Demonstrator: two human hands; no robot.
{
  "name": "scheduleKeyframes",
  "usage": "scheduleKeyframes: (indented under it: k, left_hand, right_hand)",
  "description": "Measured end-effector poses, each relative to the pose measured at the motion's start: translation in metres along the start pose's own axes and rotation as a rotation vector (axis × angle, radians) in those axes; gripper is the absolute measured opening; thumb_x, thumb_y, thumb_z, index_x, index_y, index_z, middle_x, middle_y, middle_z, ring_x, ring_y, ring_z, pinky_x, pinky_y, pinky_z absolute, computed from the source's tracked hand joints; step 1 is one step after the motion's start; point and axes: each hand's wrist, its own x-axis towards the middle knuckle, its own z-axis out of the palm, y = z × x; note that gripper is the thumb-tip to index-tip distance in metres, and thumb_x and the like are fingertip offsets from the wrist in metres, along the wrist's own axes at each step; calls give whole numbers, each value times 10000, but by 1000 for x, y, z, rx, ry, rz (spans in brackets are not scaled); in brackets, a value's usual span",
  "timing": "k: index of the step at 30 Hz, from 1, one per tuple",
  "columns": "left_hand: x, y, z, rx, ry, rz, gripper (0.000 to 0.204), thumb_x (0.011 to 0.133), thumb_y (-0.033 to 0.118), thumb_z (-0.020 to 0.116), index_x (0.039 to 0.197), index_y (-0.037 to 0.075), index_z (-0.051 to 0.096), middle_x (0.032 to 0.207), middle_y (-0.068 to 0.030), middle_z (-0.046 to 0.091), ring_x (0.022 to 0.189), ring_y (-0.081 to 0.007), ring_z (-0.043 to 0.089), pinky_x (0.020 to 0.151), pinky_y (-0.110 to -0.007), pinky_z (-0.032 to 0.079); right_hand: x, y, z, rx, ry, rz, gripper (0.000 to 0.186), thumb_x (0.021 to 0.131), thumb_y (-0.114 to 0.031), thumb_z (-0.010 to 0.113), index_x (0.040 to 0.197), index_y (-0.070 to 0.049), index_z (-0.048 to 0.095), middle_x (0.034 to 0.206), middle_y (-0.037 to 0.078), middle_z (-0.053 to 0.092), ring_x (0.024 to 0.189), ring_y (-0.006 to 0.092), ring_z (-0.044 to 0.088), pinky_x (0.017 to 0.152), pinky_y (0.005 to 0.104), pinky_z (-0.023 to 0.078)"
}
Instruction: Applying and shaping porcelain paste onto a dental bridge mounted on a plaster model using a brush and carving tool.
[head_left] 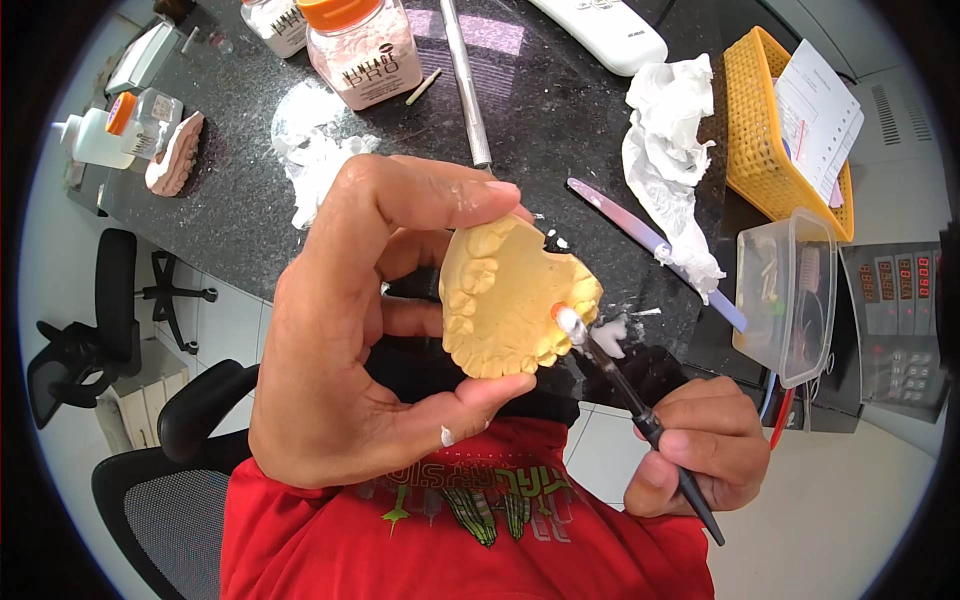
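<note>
My left hand (340, 330) is closed around a yellow dental cast (505, 290), fingers at its upper edge and thumb along its lower edge. The row of moulded teeth faces up. My right hand (705, 440) pinches a thin dark-handled brush (628, 392), slanting up and left. Its whitish tip meets the cast's right side, beside a small orange-red spot (557, 311). Whether the white there is bristle or paste, I cannot tell. White smears (610, 337) lie on the dark table just beyond. A dab of white sticks to my left thumb.
On the speckled black table (240, 200) are a jar of pink powder (365, 60), a metal rod (465, 90), a purple file (620, 225), crumpled tissues (670, 130) and a pink cast (175, 158). To the right stand a yellow basket (750, 150) and a clear plastic tub (785, 340).
</note>
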Motion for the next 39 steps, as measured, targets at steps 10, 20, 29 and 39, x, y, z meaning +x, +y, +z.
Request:
scheduleKeyframes:
  k: [10, 20, 29, 39]
  left_hand:
    - [3, 12, -3, -494, 111, -216, 754, 623, 101, 794, 1226, -74, 377, 1200, -240, 498, 1074, -262, 576, 942, -353, 474]
    - [-20, 26, -16, -893, -76, -368, 798, 722, 303, 776, 1295, -58, 354, 1220, -221, 532, 1070, -306, 595, 854, -367, 542]
    - [-32, 23, -23, -1125, -156, -485, 748, 765, 262, 747, 1300, -56, 333, 1186, -193, 551, 1011, -231, 628, 819, -311, 562]
    - [-35, 6, -28, -1201, -116, -429, 561, 845, 217, 673, 1273, -20, 398, 1145, -162, 576, 965, -228, 637, 833, -288, 548]
  right_hand:
    - [0, 2, 8, 98, 191, -77, 193, 947, -116, 459, 1074, 12, 530, 827, 193, 643, 618, 214, 615, 513, 265, 501]
    - [32, -32, 8, -107, 6, -160, 300, 920, -250, 567, 1059, 14, 539, 915, 209, 656, 771, 243, 658, 611, 300, 537]
    - [51, -34, 46, -50, 0, -107, 441, 755, -227, 772, 1035, 43, 565, 983, 226, 651, 905, 305, 662, 757, 335, 551]
    - [97, -16, 18, -679, 222, 94, 165, 837, -39, 634, 982, 41, 635, 848, 140, 681, 740, 189, 677, 687, 280, 518]
